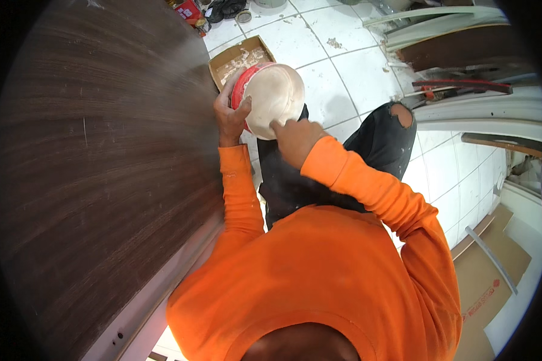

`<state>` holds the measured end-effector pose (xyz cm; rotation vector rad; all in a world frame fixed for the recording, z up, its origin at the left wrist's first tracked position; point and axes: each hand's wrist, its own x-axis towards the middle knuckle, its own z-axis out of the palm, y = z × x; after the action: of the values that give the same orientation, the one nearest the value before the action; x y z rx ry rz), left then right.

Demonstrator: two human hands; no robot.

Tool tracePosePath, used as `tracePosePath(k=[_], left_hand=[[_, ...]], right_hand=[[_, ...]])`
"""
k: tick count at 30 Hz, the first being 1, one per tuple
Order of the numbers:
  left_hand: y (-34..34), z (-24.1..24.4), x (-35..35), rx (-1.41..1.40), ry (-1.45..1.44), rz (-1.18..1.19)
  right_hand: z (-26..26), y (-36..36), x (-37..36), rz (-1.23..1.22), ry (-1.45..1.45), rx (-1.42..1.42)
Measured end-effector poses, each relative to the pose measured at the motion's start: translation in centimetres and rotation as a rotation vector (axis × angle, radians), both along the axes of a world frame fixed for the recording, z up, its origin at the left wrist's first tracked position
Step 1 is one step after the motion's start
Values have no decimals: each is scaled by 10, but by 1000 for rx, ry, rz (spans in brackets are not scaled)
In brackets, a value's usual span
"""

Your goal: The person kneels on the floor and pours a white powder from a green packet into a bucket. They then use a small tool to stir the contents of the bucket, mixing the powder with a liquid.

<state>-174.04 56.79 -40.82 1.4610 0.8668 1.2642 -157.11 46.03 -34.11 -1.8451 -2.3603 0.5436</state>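
Observation:
My left hand [231, 113] grips a round red tub [271, 100] by its left side, the thumb lying over the edge. The tub is tilted so that its pale, cream-coated round face points up at me. At the lower edge of that face is my right hand [299, 137], its fingers curled and the fingertips against the pale surface. Whether those fingers hold anything is hidden from this angle. Just beyond the tub, a shallow cardboard box [242, 61] with white residue in it sits on the floor.
A dark wood-grain panel [113, 149] rises close along my left side. White floor tiles [361, 67] bear scattered debris. Boards and trim strips [460, 49] lie to the right, with flat cardboard [492, 270] lower right. A black plastic bag [223, 10] and cans lie at the far end.

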Motion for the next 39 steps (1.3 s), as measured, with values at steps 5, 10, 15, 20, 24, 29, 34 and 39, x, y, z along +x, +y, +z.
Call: tracePosePath(k=[5,10,15,20,24,29,34,39], left_hand=[[6,5,15,16,67,36],[2,0,6,-35,18,44],[5,2,7,11,110,85],[-3,14,15,-29,141,70],[6,-2,2,-25,29,86],[-3,18,19,-77,134,86],[-4,15,13,-86,41,44],[4,22,22,-90,128,28]], right_hand=[[-3,23,1,-103,-29,10],[15,36,27,-21,-129,-23],[-17,4,-7,-8,-112,-181],[21,46,32,-33,-126,-96],[-3,17,8,95,-140,-195],[1,40,37,-3,-127,-226],[-4,15,25,104,-162,-205],[-19,19,35,-81,-123,-189]])
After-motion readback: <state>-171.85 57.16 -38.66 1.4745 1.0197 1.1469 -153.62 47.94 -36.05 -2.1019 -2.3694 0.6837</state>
